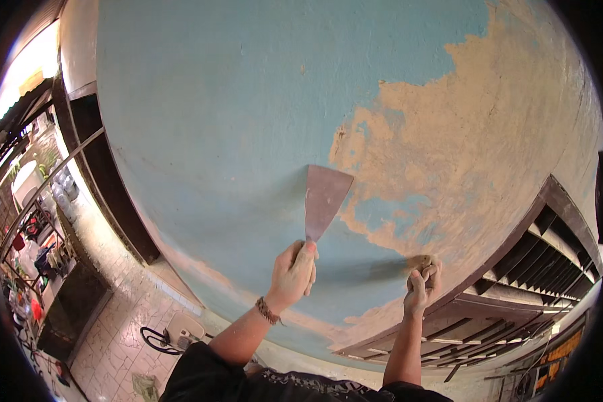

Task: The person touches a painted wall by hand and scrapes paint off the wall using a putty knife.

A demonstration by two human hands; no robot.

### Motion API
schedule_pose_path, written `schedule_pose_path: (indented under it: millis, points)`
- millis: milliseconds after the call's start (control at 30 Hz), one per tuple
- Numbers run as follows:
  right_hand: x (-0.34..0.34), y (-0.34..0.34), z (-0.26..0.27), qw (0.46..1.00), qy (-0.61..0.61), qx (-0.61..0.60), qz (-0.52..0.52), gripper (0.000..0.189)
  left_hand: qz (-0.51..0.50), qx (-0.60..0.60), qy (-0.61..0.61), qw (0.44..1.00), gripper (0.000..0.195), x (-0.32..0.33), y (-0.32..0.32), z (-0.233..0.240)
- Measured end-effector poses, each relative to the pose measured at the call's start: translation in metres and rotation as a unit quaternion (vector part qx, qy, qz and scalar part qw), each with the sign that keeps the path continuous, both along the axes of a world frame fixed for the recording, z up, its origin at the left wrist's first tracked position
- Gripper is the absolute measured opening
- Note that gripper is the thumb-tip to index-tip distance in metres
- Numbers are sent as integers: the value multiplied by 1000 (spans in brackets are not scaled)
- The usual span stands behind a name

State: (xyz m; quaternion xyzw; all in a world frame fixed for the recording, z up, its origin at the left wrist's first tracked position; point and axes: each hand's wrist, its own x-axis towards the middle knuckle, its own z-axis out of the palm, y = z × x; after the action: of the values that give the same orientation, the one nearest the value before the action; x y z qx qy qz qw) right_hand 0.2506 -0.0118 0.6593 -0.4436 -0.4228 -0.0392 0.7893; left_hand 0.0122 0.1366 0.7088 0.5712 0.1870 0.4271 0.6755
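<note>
My left hand (295,275) grips the handle of a wide scraper (326,198), a putty knife whose flared blade points up over the painted wall. The blade's right corner lies beside the ragged edge of the blue paint (206,115). Right of that edge the wall shows a tan, bare-looking surface (462,130) with blue patches left in it. My right hand (423,284) is closed around a small brownish thing (422,260) near the lower edge of the tan area; what it is cannot be told. Its shadow falls on the blue paint to the left.
A dark-framed louvred opening (542,251) lies at lower right. At left are a dark door frame (115,191), a metal rail (55,176) and cluttered shelves. Below, a pale stool or box with a black cable (183,329) and a crumpled bag (144,386) stand on the tiled floor (115,321).
</note>
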Motion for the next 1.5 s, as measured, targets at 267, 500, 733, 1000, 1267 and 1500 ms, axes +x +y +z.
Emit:
schedule_pose_path:
  millis: [267,500,733,1000,1267,1500]
  points:
    - [25,2,-15,995,-91,-10,-43,37,24,15,-20,999,49,-1,45,69]
    - [18,-4,-8,996,-65,-42,-52,42,31,28,-16,999,50,-6,49,99]
    - [15,-6,-4,999,-20,-37,-7,41,-13,27,-2,1000,51,-4,40,72]
    - [2,-16,7,995,51,-72,53,40,1,76,62,995,53,-17,47,79]
    - [19,-13,-5,996,-38,-77,-11,41,36,82,22,996,49,-11,64,122]
    - [7,-8,2,998,-20,-63,24,39,28,50,77,995,54,-13,35,9]
